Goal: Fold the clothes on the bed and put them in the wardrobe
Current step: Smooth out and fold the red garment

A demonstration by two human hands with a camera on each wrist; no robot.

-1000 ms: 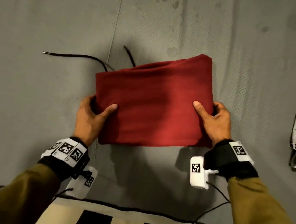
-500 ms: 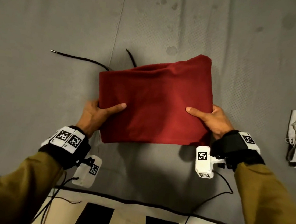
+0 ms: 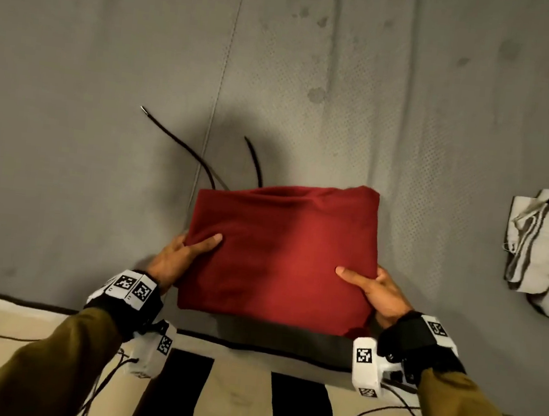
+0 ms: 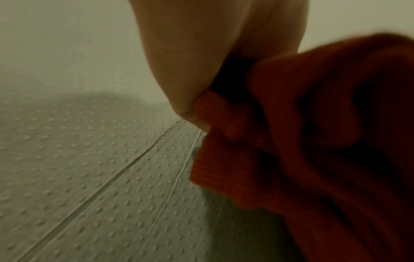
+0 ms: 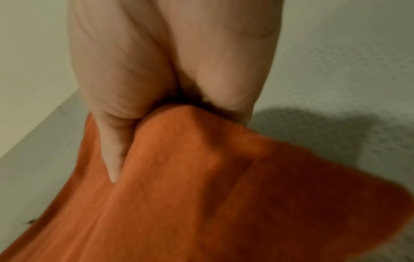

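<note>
A folded red garment (image 3: 282, 252) hangs lifted above the near edge of the grey bed (image 3: 109, 89). My left hand (image 3: 179, 259) grips its left side, thumb on top and fingers underneath. My right hand (image 3: 373, 289) grips the right side the same way. In the left wrist view the red garment (image 4: 313, 141) is bunched against my left hand (image 4: 201, 79). In the right wrist view my right hand (image 5: 156, 106) pinches the red garment (image 5: 201, 195), thumb pressed on the cloth. Two black drawstrings (image 3: 184, 147) trail from the garment's far side onto the bed.
A crumpled grey-and-white striped garment (image 3: 546, 250) lies on the bed at the right edge. The bed's near edge (image 3: 36, 301) runs across the bottom, with beige floor (image 3: 239, 404) and my dark legs below. Thin cables hang from the wrist cameras.
Both hands have lifted the folded red garment off the bed and drawn it toward me, past the bed's near edge. The drawstrings have dragged along behind it.
</note>
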